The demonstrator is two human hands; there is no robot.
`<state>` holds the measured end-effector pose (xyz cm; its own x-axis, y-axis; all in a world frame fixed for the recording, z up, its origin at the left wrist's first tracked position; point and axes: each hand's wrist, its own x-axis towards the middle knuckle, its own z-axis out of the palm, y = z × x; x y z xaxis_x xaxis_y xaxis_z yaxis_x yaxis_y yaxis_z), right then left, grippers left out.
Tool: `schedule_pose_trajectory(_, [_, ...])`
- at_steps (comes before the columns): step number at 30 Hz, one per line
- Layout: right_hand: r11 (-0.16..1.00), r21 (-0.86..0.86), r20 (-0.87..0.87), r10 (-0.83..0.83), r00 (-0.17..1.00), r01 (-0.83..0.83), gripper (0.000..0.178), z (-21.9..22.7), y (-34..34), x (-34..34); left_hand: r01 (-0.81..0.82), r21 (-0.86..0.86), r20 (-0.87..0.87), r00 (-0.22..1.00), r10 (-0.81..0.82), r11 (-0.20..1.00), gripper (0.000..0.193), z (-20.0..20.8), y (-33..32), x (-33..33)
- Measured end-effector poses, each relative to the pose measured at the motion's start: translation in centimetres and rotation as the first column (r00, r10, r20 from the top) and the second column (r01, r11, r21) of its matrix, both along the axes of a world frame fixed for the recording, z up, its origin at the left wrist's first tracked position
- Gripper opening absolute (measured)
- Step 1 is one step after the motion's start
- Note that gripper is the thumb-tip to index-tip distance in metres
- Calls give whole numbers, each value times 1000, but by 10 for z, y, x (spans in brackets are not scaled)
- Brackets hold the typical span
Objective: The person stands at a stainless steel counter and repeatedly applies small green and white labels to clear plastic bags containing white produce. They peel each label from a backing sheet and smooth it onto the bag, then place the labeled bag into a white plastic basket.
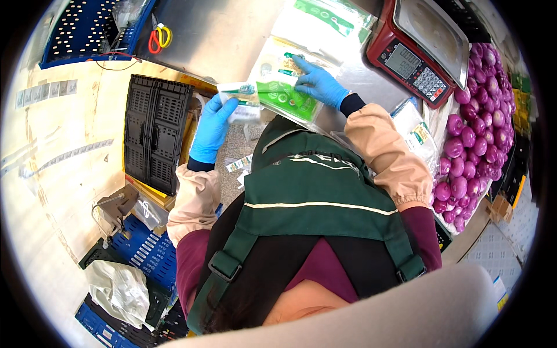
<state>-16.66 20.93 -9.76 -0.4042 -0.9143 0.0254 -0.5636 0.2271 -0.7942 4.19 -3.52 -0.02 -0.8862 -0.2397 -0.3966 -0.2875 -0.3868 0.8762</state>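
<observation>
Two hands (pixel 212 131) (pixel 323 86) on green-printed bags (pixel 284 100)

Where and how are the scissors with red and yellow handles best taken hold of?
Probably by the handle loops, from the near side: the scissors lie on the metal tabletop with loops nearer and blades pointing away.
</observation>
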Motion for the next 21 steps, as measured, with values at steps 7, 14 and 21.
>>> schedule_pose_trajectory(7, [657,54,238,-740,629,752,23,16,1,-38,72,76,-114,991,-63,994,49,-15,25,-46])
schedule_pose_trajectory(14, [585,-526,25,-715,699,618,19,79,-4,-47,-48,51,90,995,43,998,23,-67,54,-114])
schedule_pose_trajectory(21, [916,121,-63,-377,924,382,37,7,-25,-4,186,-203,136,978,-161,961,31,-93,52,-142])
